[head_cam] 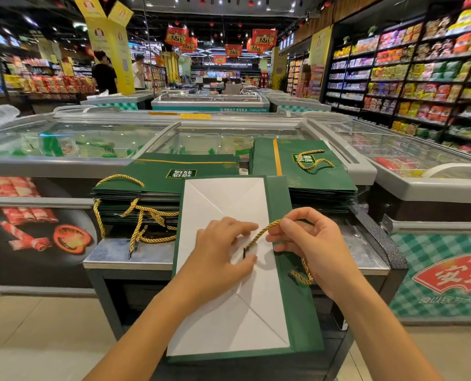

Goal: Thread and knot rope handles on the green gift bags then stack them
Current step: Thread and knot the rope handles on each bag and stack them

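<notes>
A flattened green gift bag (pixel 294 320) lies in front of me with its white folded bottom (pixel 229 320) facing up. A gold twisted rope (pixel 261 232) runs from the bag up to my right hand (pixel 311 246), which pinches its upper part; its tail loops below that hand. My left hand (pixel 223 251) rests on the bag and pinches the rope's dark tip. A stack of green bags with gold rope handles (pixel 149 188) stands at the back left. A second stack of green bags (pixel 305 171) with one rope on top stands at the back right.
The bags lie on a small metal-topped table (pixel 110 257). Glass-topped chest freezers (pixel 78 144) surround it behind and at the right. Shelves of packaged food (pixel 421 78) line the right wall. Two people (pixel 105 72) stand far back on the left.
</notes>
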Demonstrator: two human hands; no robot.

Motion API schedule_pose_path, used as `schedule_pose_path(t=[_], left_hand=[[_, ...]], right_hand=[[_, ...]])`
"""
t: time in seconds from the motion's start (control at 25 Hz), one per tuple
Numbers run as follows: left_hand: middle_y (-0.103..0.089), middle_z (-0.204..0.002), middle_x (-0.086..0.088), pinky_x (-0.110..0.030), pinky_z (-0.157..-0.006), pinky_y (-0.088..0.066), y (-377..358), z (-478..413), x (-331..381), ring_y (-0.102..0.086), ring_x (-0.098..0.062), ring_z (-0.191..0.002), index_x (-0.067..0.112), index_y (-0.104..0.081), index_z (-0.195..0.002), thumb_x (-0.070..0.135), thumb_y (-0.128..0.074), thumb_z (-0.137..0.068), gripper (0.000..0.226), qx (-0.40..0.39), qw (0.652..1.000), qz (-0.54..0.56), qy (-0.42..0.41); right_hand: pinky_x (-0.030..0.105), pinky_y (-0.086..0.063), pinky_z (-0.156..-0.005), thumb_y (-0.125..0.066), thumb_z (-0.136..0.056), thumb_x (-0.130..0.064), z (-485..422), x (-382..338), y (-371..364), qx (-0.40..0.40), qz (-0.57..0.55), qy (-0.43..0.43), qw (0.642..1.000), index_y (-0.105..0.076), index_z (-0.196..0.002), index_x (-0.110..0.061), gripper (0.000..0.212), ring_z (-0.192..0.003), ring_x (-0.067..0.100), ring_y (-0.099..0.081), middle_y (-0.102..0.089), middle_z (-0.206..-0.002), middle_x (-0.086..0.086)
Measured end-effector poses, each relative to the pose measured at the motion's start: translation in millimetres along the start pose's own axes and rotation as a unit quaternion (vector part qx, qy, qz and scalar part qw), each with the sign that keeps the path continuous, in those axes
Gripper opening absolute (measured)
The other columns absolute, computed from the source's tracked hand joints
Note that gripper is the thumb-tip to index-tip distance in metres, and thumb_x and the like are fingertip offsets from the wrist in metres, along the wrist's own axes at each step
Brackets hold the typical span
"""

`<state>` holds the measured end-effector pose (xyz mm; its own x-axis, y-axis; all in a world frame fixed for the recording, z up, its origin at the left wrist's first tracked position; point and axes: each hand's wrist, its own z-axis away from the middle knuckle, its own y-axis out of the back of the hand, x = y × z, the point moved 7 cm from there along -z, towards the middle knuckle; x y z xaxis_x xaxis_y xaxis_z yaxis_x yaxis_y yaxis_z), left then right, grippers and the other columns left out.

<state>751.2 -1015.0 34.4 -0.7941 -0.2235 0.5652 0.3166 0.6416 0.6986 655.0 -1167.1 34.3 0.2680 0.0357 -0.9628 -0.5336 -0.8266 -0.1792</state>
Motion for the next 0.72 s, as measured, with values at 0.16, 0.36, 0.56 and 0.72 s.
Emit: schedule_pose_path(t=[0.16,0.36,0.56,0.72], left_hand=[[-0.066,-0.088,0.015,-0.033,-0.082,-0.044,-0.5,-1.7,1.1,-0.055,-0.012,-0.077,0.037,-0.058,-0.118,0.017,-0.068,-0.092,0.034,0.024,0.996,0.087,0.016],[-0.059,-0.085,0.006,-0.022,-0.071,-0.046,5.4,-0.5,-0.2,-0.056,-0.011,-0.076,0.027,-0.058,-0.098,0.009,-0.053,-0.101,0.019,0.021,0.992,0.123,0.015],[-0.063,-0.095,0.012,-0.017,-0.075,-0.046,6.8,-0.8,-7.4,-0.062,-0.010,-0.087,0.029,-0.073,-0.099,0.005,-0.057,-0.099,0.028,0.027,0.983,0.176,0.041],[-0.066,-0.102,0.009,-0.025,-0.081,-0.048,7.3,-0.2,-8.4,-0.064,-0.008,-0.096,0.032,-0.072,-0.112,-0.008,-0.057,-0.090,0.048,0.006,0.970,0.237,0.061]], right_hand=[[0.034,-0.062,-0.073,-0.063,-0.098,-0.004,-1.1,4.4,2.1,0.018,0.024,0.006,1.000,-0.060,-0.100,0.002,0.007,-0.084,0.035,-0.075,-0.075,-0.087,0.022],[0.030,-0.060,-0.063,-0.061,-0.100,-0.012,-6.7,1.5,19.9,0.111,0.007,0.046,0.993,-0.070,-0.097,-0.008,0.011,-0.076,0.022,-0.069,-0.073,-0.088,0.013],[0.020,-0.057,-0.070,-0.073,-0.090,-0.007,-17.6,1.5,29.9,0.101,0.164,0.068,0.979,-0.074,-0.103,-0.022,0.020,-0.077,0.012,-0.064,-0.073,-0.092,0.003],[0.022,-0.056,-0.070,-0.078,-0.085,-0.003,-17.7,6.2,35.2,0.103,0.140,0.067,0.982,-0.073,-0.106,-0.020,0.027,-0.073,0.010,-0.063,-0.071,-0.084,0.000]])
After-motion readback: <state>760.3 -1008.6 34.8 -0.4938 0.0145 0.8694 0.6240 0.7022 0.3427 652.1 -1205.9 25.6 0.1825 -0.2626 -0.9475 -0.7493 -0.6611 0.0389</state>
